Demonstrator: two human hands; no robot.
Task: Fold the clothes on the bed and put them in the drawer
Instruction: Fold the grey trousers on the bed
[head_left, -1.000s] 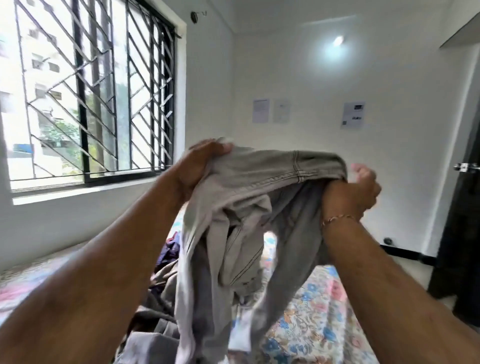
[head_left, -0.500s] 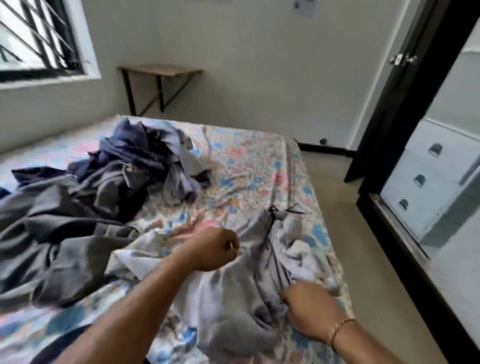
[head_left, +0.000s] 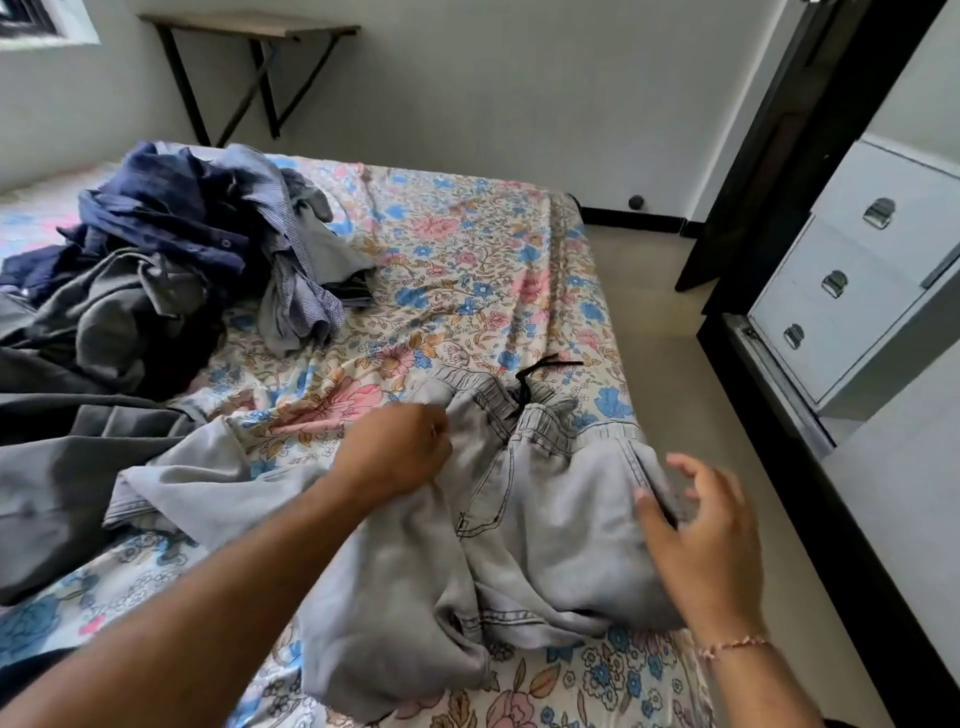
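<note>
The grey trousers (head_left: 530, 525) are down on the bed (head_left: 467, 270) now, no longer held up in the air in front of me as they were a second ago, so the laying-out has begun. My right hand (head_left: 701, 540) has let go: fingers spread and loose, hovering just over the hip edge nearest the bedside. My left hand (head_left: 400, 452) is curled in by the waistband, seemingly pinching the cloth there, though the fingertips are tucked away from me. The black drawstring (head_left: 540, 374) trails out past the waistband. One leg is bunched near me, so I reckon flattening comes first. Farther off, the heap of clothes (head_left: 171, 244) waits unfolded, and the white drawers (head_left: 852, 270) stand shut beyond the bedside.
</note>
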